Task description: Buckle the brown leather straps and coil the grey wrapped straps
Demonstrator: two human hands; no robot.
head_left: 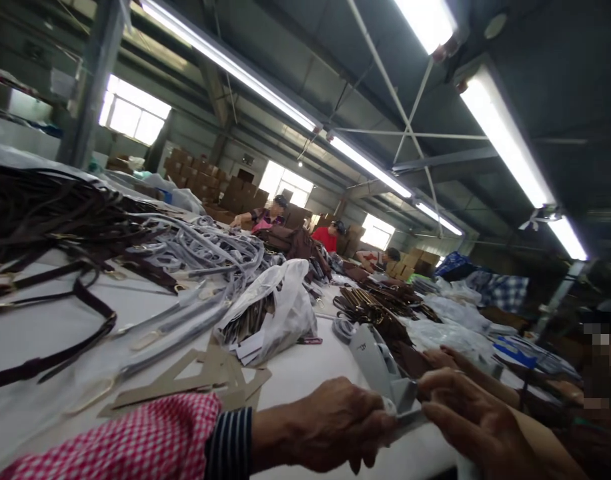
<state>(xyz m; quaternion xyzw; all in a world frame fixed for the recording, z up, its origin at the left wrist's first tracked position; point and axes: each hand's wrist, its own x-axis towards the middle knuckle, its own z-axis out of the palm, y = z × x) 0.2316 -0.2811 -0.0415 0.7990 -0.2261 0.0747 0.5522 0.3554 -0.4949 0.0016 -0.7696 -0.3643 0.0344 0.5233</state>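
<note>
My left hand (335, 421) is closed on a narrow grey strap-like piece (410, 421), fingers wrapped around its near end. My right hand (478, 417) is at the other end of this piece, with thumb and fingers bent around it; blur hides the exact grip. Just behind the two hands stands a light grey device (371, 357) with a small dark marking on its side. A coil of grey strap (343, 328) lies beside it.
A plastic bag (290, 303) of strips and flat tan card pieces (200, 377) lie left of centre. Grey straps (200, 243) and dark brown straps (50, 207) are heaped further left. Another person's forearm (485, 379) reaches in beyond my right hand. Several people work across the table.
</note>
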